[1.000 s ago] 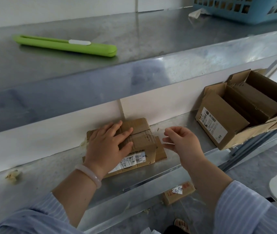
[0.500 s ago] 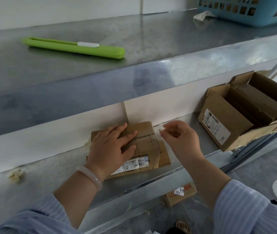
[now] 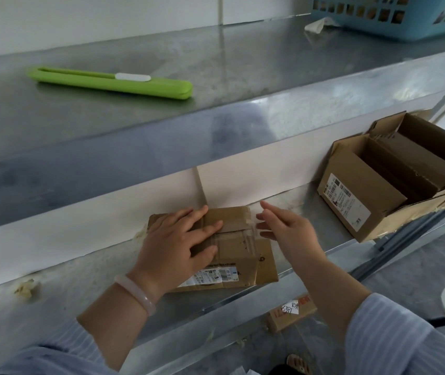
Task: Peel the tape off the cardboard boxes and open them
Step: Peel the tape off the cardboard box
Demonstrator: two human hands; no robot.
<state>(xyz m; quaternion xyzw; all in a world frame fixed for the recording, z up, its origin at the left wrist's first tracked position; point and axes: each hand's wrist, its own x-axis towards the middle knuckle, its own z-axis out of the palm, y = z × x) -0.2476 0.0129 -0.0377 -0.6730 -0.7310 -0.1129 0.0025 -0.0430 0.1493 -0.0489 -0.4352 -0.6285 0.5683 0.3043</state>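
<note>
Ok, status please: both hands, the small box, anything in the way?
Left hand flat on small box. Right hand open at its right end, holding nothing. Box closed, tape across top. Nothing in way; green cutter on upper shelf.

Left hand (image 3: 174, 243) lies flat, palm down, fingers (image 3: 202, 231) straight and spread, pointing away and to the right. Its forearm (image 3: 115, 326) comes up from the lower left, a pale bangle (image 3: 137, 293) on the wrist. Right hand (image 3: 287, 231) hovers just beside it, palm turned toward the left hand, fingers loose, slightly apart, gripping nothing. The right forearm (image 3: 332, 290) angles in from the lower right, striped sleeve (image 3: 394, 336) pushed up past it.
</note>
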